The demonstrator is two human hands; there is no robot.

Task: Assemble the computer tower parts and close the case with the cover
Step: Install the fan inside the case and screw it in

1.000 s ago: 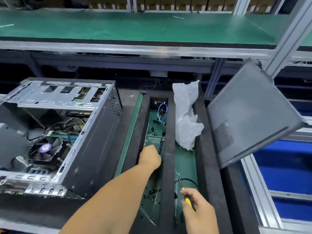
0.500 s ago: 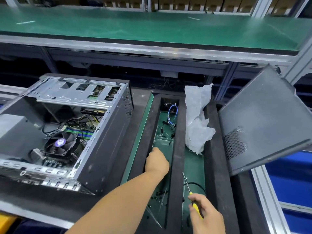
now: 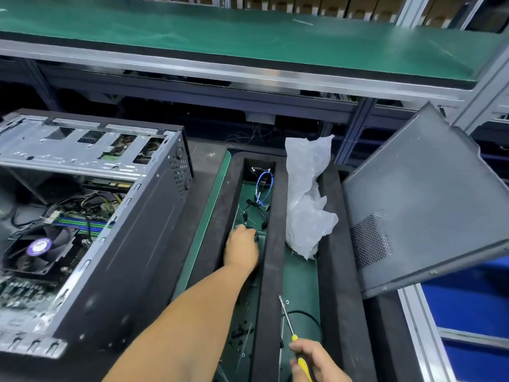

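The left hand (image 3: 242, 250) is reaching down into the left slot of a black foam tray (image 3: 271, 244), among cables (image 3: 263, 188) and small screws (image 3: 239, 332). The right hand (image 3: 316, 362) is gripping a yellow-handled screwdriver (image 3: 292, 329). An open computer case (image 3: 91, 216) is lying at left, its cover (image 3: 424, 199) leaning tilted at right beside a crumpled plastic bag (image 3: 305, 199).
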